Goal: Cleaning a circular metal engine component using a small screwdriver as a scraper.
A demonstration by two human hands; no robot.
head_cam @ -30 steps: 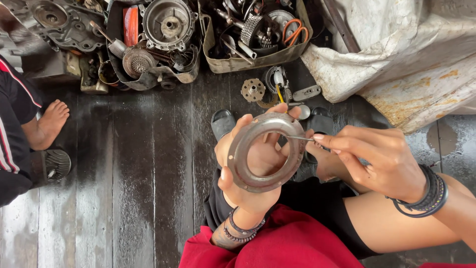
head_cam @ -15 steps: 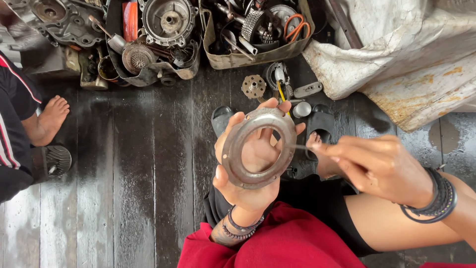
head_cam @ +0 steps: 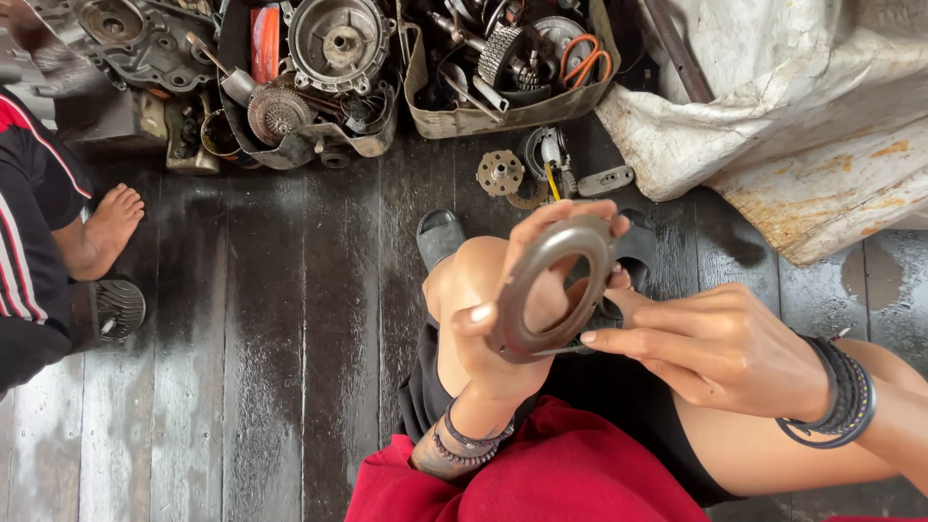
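Grey flat metal ring (head_cam: 553, 288), worn and dull, sits above the person's knees, gripped at its rim by the left hand (head_cam: 503, 329), fingers closed around it. Right hand (head_cam: 720, 348) pinches a thin metal tool (head_cam: 565, 350) against the ring's lower edge. Dark wet wooden plank floor (head_cam: 261, 367) lies beneath; greasy engine parts fill a battered metal tray (head_cam: 503, 121). Compared with half a second earlier, the ring is tilted more edge-on and the tool has moved from its right side to its lower edge.
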